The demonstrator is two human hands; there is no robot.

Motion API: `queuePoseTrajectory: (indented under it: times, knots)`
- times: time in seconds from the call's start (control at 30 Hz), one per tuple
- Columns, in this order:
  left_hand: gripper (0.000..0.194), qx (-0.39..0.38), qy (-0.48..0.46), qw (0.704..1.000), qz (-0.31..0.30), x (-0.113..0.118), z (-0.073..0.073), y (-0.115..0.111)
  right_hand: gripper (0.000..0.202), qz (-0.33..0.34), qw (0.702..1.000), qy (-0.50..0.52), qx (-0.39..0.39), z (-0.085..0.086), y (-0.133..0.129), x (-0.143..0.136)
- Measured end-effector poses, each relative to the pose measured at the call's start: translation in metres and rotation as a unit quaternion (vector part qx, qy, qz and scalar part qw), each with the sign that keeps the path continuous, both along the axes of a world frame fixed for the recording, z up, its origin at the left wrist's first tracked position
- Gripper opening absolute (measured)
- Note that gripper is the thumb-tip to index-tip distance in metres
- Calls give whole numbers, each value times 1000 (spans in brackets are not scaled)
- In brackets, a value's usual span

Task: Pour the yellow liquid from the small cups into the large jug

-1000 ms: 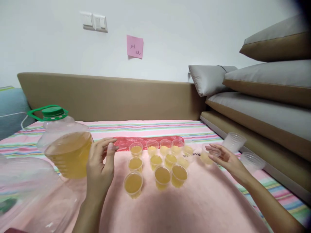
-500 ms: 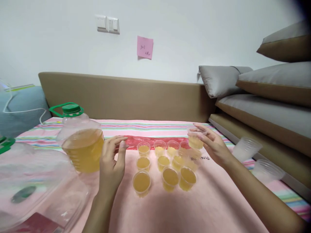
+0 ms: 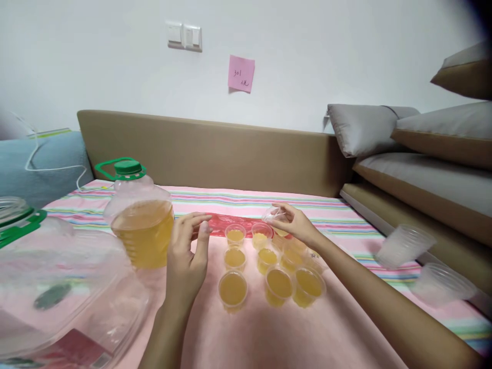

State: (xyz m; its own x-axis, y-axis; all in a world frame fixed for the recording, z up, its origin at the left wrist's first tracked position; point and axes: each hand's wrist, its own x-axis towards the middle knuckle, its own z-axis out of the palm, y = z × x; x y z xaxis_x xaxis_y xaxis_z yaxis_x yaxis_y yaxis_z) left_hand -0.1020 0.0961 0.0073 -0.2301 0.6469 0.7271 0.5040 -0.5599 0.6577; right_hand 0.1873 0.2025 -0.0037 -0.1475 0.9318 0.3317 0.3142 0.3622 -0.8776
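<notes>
Several clear plastic cups point(image 3: 233, 289) of yellow liquid stand in rough rows on the pink cloth. My left hand point(image 3: 189, 253) holds nothing; its thumb and fingers are apart, between the large jug and the left cups. At the back row, the thumb and fingers of my right hand point(image 3: 294, 223) close on the rim of a plastic cup point(image 3: 273, 214), and yellow liquid shows below it. My right hand and wrist partly hide the cups behind and under them. To the left stands a clear jug point(image 3: 146, 230) with a green cap, part full of yellow liquid.
A second clear jug point(image 3: 77, 277) with a green collar fills the lower left. Two stacks of nested plastic cups point(image 3: 407, 246) lie at the right, beside piled cushions point(image 3: 430, 174). Red plastic film point(image 3: 221, 223) lies behind the cups, before a brown headboard point(image 3: 207, 154).
My right hand has moved left along the back row, with a cup in its fingers. My left hand keeps its pose. The view has turned slightly left.
</notes>
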Motion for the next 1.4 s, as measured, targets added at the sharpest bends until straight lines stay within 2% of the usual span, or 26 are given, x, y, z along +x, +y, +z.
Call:
queuePoseTrajectory:
  times: [0.3, 0.43, 0.63, 1.1, 1.4]
  knots:
    - [24, 0, 4, 1000, 3, -1, 1, -1, 68, 13, 990, -136, 31, -11, 5, -5]
    - [23, -1, 4, 1000, 0, 0, 0, -1, 63, 15, 982, -178, 61, -11, 6, -4]
    - [23, -5, 15, 1000, -2, -1, 0, -1, 68, 26, 968, -235, 86, -7, 7, -3]
    - [23, -22, 59, 998, -20, 0, -3, 2, 69, 37, 944, -307, 112, -3, 15, -2]
    - [22, -47, 106, 992, -42, 4, -8, 6, 56, 22, 942, -318, 107, 7, 9, -10]
